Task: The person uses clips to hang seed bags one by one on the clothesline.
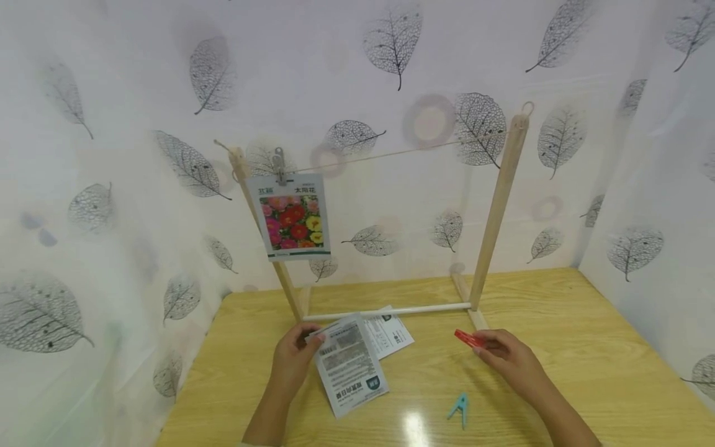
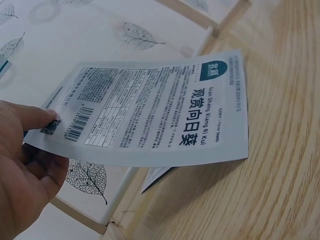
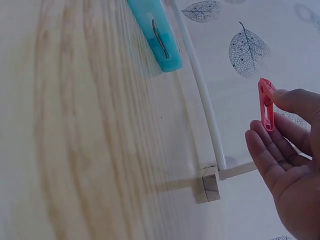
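My left hand pinches one corner of a white seed packet, thumb on its printed back. The packet's text and barcode face up in the left wrist view, where the hand grips its left end. Part of a second packet shows on the table behind the held one. On the right, my right hand holds a red clothespin between thumb and fingers; the right wrist view shows the pin upright in the hand. A blue clothespin lies on the table between the hands.
A wooden frame with two posts and a white bottom bar stands at the back. From its string, a flower seed packet hangs at the left by a metal clip. Leaf-patterned sheeting surrounds the wooden table.
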A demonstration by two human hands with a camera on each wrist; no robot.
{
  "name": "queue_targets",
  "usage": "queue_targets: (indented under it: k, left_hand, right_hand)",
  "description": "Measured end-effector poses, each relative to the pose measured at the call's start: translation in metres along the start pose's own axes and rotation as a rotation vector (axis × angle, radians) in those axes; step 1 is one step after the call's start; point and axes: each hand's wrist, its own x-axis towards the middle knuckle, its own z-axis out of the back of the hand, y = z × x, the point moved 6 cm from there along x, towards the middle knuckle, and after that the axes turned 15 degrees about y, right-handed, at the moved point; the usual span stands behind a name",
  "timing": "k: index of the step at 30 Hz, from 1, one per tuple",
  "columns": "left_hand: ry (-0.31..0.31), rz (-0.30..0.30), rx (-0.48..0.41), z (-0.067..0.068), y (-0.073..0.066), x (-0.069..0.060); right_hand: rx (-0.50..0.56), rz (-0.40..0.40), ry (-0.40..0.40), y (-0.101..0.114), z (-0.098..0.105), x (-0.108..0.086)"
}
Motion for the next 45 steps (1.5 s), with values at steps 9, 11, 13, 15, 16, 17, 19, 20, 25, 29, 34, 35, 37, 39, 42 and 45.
queue_targets:
  k: [9, 11, 13, 15, 16, 17, 19, 20, 25, 29, 34, 35, 37, 39, 42, 45]
  left_hand:
    - [0.000, -0.007, 0.017, -0.001, -0.001, 0.001]
    - [-0.003, -0.006, 0.015, -0.001, -0.002, 0.001]
    - [-0.004, -0.005, 0.015, -0.001, -0.003, 0.000]
    - [-0.005, -0.003, 0.013, -0.001, -0.003, 0.000]
    - [-0.008, 0.002, 0.006, 0.000, -0.003, 0.000]
    - [-0.007, 0.002, 0.003, 0.000, -0.003, 0.000]
    - [-0.006, 0.000, -0.005, 0.000, -0.003, -0.001]
    - [-0.004, -0.002, -0.010, 0.000, -0.003, -0.001]
    - [0.001, -0.010, -0.022, -0.001, -0.003, -0.001]
    - [0.000, -0.009, -0.010, -0.001, -0.005, -0.002]
    - [-0.005, -0.013, -0.005, -0.001, -0.007, -0.003]
    - [-0.006, -0.016, -0.002, -0.001, -0.008, -0.003]
    - [-0.008, -0.029, 0.008, -0.001, -0.009, -0.003]
    - [-0.011, -0.036, 0.011, -0.001, -0.010, -0.003]
    - [-0.019, -0.039, 0.014, -0.001, -0.012, -0.004]
    - [-0.024, -0.031, 0.013, -0.001, -0.014, -0.005]
  right_hand:
    - [-0.009, 0.010, -0.018, 0.001, 0.001, 0.000]
    - [-0.009, 0.021, -0.022, 0.001, 0.001, -0.001]
    - [-0.010, 0.026, -0.025, 0.001, 0.001, -0.001]
    - [-0.010, 0.021, -0.025, 0.000, 0.001, -0.001]
    - [-0.009, 0.016, -0.025, 0.000, 0.001, -0.001]
    - [-0.007, 0.011, -0.025, 0.000, 0.001, 0.000]
    - [-0.006, 0.002, -0.025, 0.001, 0.002, -0.001]
    - [-0.001, -0.003, -0.026, 0.001, 0.002, 0.000]
    - [0.000, -0.002, -0.042, 0.003, 0.002, -0.001]
    - [0.002, 0.017, -0.046, 0.005, 0.003, -0.002]
    - [-0.004, 0.026, -0.043, 0.005, 0.003, -0.001]
    - [-0.005, 0.025, -0.043, 0.005, 0.003, -0.001]
    - [-0.004, 0.028, -0.044, 0.006, 0.003, -0.001]
    - [-0.001, 0.034, -0.046, 0.007, 0.003, -0.001]
    - [0.003, 0.056, -0.050, 0.009, 0.003, -0.001]
    - [0.002, 0.069, -0.056, 0.011, 0.004, 0.000]
